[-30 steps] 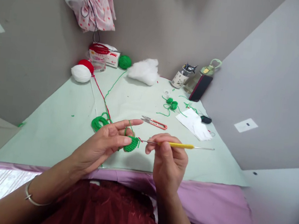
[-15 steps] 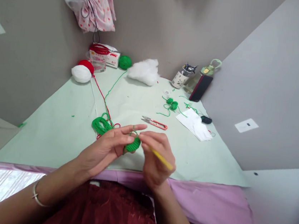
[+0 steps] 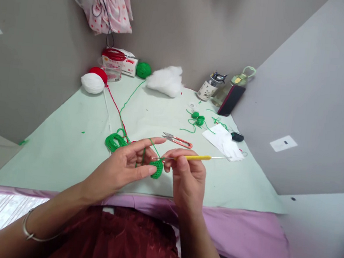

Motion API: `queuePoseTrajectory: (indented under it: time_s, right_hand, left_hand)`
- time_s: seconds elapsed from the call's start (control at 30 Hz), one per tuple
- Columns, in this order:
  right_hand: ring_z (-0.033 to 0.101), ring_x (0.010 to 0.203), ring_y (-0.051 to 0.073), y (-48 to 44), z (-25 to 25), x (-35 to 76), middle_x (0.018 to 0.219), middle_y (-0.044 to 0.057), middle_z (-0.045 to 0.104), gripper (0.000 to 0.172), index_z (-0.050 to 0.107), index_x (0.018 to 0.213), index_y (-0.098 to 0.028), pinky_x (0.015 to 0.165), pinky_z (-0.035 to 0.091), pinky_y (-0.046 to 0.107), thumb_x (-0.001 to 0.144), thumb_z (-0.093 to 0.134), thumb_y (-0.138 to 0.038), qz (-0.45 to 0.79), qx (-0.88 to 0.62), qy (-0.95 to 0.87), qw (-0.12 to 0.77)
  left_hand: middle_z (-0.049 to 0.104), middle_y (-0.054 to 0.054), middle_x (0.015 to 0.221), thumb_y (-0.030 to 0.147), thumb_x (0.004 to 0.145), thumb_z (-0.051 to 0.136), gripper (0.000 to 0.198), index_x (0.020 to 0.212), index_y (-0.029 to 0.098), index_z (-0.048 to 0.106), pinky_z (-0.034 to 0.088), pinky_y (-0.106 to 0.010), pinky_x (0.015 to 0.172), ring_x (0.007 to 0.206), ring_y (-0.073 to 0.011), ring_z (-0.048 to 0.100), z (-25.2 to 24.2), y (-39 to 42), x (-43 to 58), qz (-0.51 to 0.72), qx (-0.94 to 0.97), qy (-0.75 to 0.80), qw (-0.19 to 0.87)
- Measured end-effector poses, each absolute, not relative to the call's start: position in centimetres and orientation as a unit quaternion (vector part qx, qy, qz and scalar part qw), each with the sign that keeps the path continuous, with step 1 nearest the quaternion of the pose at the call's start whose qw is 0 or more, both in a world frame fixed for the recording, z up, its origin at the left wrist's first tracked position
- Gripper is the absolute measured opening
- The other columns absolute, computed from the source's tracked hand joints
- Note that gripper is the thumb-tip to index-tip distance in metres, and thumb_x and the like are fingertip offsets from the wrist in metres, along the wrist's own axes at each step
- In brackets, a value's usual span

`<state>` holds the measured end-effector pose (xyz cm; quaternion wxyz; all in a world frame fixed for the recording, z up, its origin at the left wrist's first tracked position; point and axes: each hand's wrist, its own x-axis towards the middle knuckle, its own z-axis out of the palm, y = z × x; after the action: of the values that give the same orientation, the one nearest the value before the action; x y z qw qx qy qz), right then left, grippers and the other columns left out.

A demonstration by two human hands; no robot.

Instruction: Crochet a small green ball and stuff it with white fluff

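Observation:
My left hand (image 3: 124,163) pinches a small green crocheted piece (image 3: 156,169) between thumb and fingers, with green yarn looped over its raised index finger. In my right hand (image 3: 187,172) is a crochet hook (image 3: 198,158) with a yellow handle, held nearly level. The hook's metal tip meets the top edge of the green piece, where the yarn runs in. A loose bundle of green yarn (image 3: 116,140) lies on the table just beyond my left hand. Orange-handled thread snips (image 3: 177,140) rest just beyond both hands.
White and red yarn balls (image 3: 93,82), a green yarn ball (image 3: 143,70) and white stuffing (image 3: 165,81) sit along the back. To the right are small green crocheted pieces (image 3: 198,118), white paper (image 3: 222,142), a pen cup (image 3: 208,88), a phone (image 3: 231,100) and a bottle (image 3: 240,78).
The crochet hook has swung from slanting down toward me to nearly level, its tip now across the green piece. My right hand has turned, and the left index finger has risen slightly.

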<state>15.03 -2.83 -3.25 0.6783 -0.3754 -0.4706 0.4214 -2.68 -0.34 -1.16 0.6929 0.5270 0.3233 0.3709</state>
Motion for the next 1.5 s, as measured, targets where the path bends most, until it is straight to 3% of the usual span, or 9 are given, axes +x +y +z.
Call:
queuePoseTrajectory:
  time_s: [0.13,0.4,0.67,0.8,1.1,1.17,1.27,1.5]
  right_hand:
    - [0.064,0.064,0.013,-2.7,-2.8,15.3,0.081,0.002,0.074,0.021,0.074,0.087,-0.022,0.06,0.054,0.028,0.098,0.069,-0.039,0.446,-0.352,-0.47,0.676]
    - [0.068,0.073,0.015,-3.5,-2.7,16.0,0.091,0.004,0.077,0.018,0.074,0.096,-0.023,0.069,0.058,0.033,0.104,0.061,-0.032,0.414,-0.345,-0.535,0.651]
    - [0.072,0.094,0.019,-4.6,-2.1,16.3,0.099,0.006,0.077,0.026,0.071,0.115,-0.025,0.082,0.06,0.036,0.103,0.054,-0.009,0.187,-0.356,-0.717,0.57]
    - [0.072,0.093,0.02,-4.8,-2.5,16.0,0.106,0.01,0.078,0.027,0.069,0.118,-0.021,0.075,0.061,0.034,0.099,0.057,-0.006,0.036,-0.349,-0.781,0.517]
    - [0.071,0.099,0.021,-5.1,-4.1,14.9,0.106,0.009,0.075,0.037,0.075,0.119,-0.021,0.084,0.065,0.032,0.09,0.068,0.0,-0.194,-0.388,-0.768,0.472]
    - [0.071,0.1,0.021,-4.9,-4.2,14.9,0.107,0.009,0.075,0.037,0.074,0.122,-0.022,0.082,0.065,0.032,0.092,0.066,-0.002,-0.175,-0.373,-0.762,0.499]
    - [0.073,0.092,0.02,-4.4,-3.8,15.1,0.102,0.006,0.077,0.032,0.075,0.121,-0.026,0.075,0.064,0.035,0.099,0.06,-0.009,-0.023,-0.356,-0.724,0.591]
    - [0.065,0.067,0.015,-3.4,-2.9,15.2,0.082,0.002,0.072,0.016,0.077,0.093,-0.025,0.063,0.056,0.031,0.102,0.064,-0.027,0.358,-0.334,-0.513,0.704]
  left_hand:
    - [0.059,0.002,0.091,0.028,0.086,0.083,0.056,0.14,0.028,0.068,0.05,-0.027,0.084,0.087,-0.0138,0.058,-0.8,-0.3,-2.5,0.38,0.525,0.333,0.685]
    - [0.061,0.0,0.092,0.023,0.084,0.08,0.056,0.139,0.024,0.067,0.05,-0.036,0.099,0.09,-0.0161,0.06,-0.5,-0.5,-2.4,0.391,0.544,0.347,0.656]
    - [0.063,0.0,0.093,0.022,0.089,0.071,0.042,0.131,0.027,0.071,0.048,-0.034,0.101,0.094,-0.0175,0.062,-0.7,-1.0,-2.5,0.406,0.65,0.392,0.509]
    - [0.064,0.0,0.09,0.015,0.089,0.066,0.04,0.126,0.026,0.073,0.049,-0.035,0.1,0.088,-0.0171,0.061,-0.7,-1.0,-2.4,0.422,0.71,0.377,0.419]
    - [0.062,0.001,0.095,0.027,0.084,0.083,0.064,0.145,0.028,0.064,0.052,-0.026,0.088,0.089,-0.0135,0.061,-1.1,-1.2,-1.8,0.422,0.453,0.345,0.705]
    - [0.064,0.0,0.097,0.031,0.084,0.086,0.062,0.143,0.029,0.067,0.051,-0.025,0.086,0.089,-0.0135,0.061,-1.6,-1.1,-1.8,0.396,0.383,0.311,0.774]
    - [0.065,-0.002,0.094,0.035,0.079,0.089,0.06,0.136,0.026,0.073,0.049,-0.025,0.085,0.089,-0.0142,0.058,-1.8,-0.7,-2.0,0.366,0.333,0.284,0.821]
    - [0.061,0.001,0.086,0.027,0.082,0.085,0.046,0.128,0.031,0.078,0.043,-0.025,0.079,0.081,-0.012,0.053,-1.0,-0.4,-2.1,0.388,0.429,0.289,0.763]
